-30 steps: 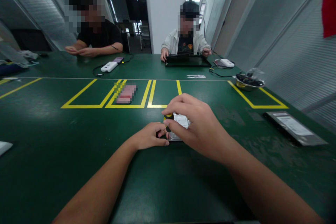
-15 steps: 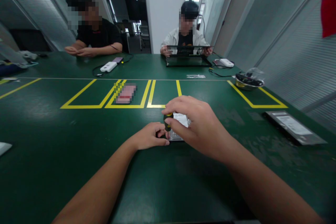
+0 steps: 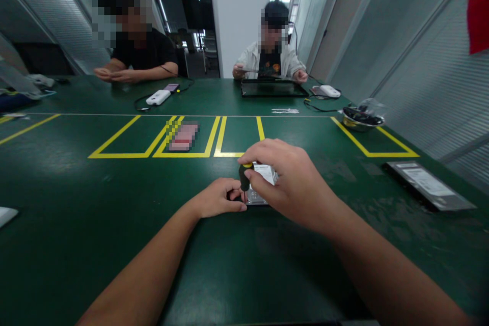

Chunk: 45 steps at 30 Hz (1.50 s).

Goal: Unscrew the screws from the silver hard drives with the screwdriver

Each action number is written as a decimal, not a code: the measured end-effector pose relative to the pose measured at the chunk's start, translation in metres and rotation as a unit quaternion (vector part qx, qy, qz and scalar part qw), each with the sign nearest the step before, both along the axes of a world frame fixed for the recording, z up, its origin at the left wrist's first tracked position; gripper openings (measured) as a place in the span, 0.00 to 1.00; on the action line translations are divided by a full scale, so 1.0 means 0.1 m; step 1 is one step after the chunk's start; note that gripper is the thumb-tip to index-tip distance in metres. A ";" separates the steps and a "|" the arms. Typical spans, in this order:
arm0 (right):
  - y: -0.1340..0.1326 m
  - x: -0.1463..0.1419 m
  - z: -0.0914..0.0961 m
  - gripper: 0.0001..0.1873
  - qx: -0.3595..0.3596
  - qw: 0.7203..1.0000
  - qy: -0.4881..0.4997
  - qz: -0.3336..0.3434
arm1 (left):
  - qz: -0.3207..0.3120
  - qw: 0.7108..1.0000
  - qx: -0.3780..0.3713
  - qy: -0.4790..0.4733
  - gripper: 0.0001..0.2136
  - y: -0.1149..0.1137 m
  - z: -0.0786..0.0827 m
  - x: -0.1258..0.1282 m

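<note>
A silver hard drive [image 3: 259, 195] with a white label lies flat on the green table in front of me, partly covered by my right hand. My right hand [image 3: 284, 175] is closed round the handle of a short screwdriver [image 3: 244, 178], dark with a yellow band near its top. The screwdriver stands nearly upright, its shaft down at the drive's near left corner; the tip is too small to make out. My left hand [image 3: 219, 197] grips the drive's left edge, thumb at the near corner and fingers curled along the side.
To the right lies another hard drive [image 3: 428, 186] in a clear bag. Behind it stands a metal bowl [image 3: 362, 119] of dark parts. A blurred pink item [image 3: 184, 136] rests among yellow tape outlines. Across the table, one person holds a thin panel over a black frame [image 3: 274, 89]; another sits left.
The screwdriver handle has turned and shifted slightly right in my right hand. My left hand stays in place. The person opposite has lowered and tilted the panel.
</note>
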State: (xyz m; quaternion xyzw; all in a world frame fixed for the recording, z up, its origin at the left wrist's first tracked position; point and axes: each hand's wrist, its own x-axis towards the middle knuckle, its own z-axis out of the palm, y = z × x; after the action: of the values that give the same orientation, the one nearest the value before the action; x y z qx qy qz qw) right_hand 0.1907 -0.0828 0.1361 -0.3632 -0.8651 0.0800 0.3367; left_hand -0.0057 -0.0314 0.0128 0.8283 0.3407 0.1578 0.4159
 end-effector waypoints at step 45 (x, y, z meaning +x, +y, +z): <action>0.00 0.00 0.01 0.06 -0.007 1.000 0.006 0.006 | 0.012 1.000 0.007 0.006 0.11 -0.01 0.03 0.02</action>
State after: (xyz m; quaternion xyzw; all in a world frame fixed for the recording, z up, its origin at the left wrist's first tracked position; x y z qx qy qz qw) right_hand 0.1907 -0.0828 0.1369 -0.3595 -0.8649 0.0904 0.3383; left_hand -0.0039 -0.0326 0.0162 0.8280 0.3519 0.1601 0.4063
